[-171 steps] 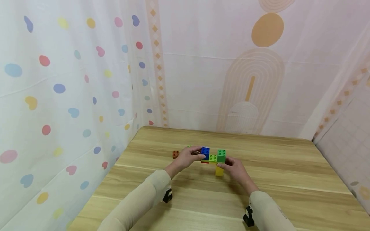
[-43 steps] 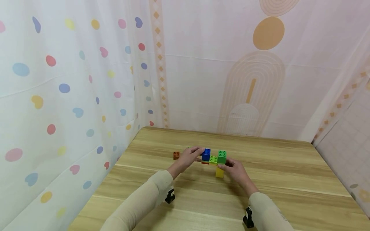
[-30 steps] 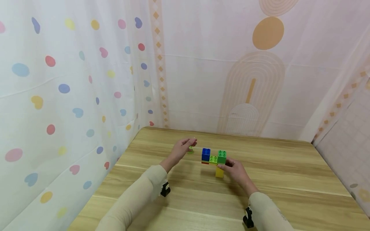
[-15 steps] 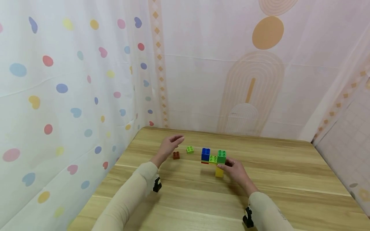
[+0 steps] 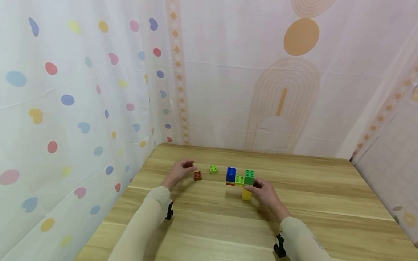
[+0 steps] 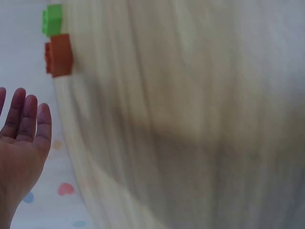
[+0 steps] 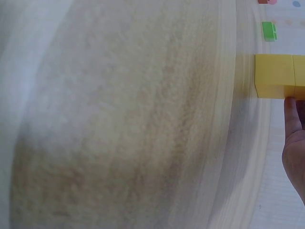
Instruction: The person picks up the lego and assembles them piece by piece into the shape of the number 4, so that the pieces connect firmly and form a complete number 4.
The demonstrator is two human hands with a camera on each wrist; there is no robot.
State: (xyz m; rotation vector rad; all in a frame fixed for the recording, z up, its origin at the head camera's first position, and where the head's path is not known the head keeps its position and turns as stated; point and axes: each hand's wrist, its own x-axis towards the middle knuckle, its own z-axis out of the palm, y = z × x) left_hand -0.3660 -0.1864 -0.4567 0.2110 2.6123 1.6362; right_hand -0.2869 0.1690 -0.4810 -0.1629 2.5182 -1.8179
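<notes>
My right hand (image 5: 266, 192) holds a toy-brick build by its right side, thumb at the yellow brick (image 5: 246, 193) that forms its leg. Up on the build, a blue brick (image 5: 231, 174) and a green brick (image 5: 249, 176) flank a low lime brick (image 5: 240, 179), and a red piece (image 5: 230, 183) shows under the blue one. The right wrist view shows yellow bricks (image 7: 275, 76) with a finger against them. My left hand (image 5: 179, 173), fingers loose and holding nothing, hovers just left of a reddish-brown brick (image 5: 197, 175). Beyond that brick lies a loose lime brick (image 5: 213, 169).
The wooden table (image 5: 313, 203) carries the bricks and ends at a far edge against a patterned curtain (image 5: 215, 90). Another curtain with coloured dots (image 5: 81, 152) hangs along the left side. A small black device (image 5: 279, 246) sits at my right wrist.
My left hand has let go of the blue brick, moved left over the loose lime brick, then lowered beside the reddish-brown one. My right hand has kept its hold on the build.
</notes>
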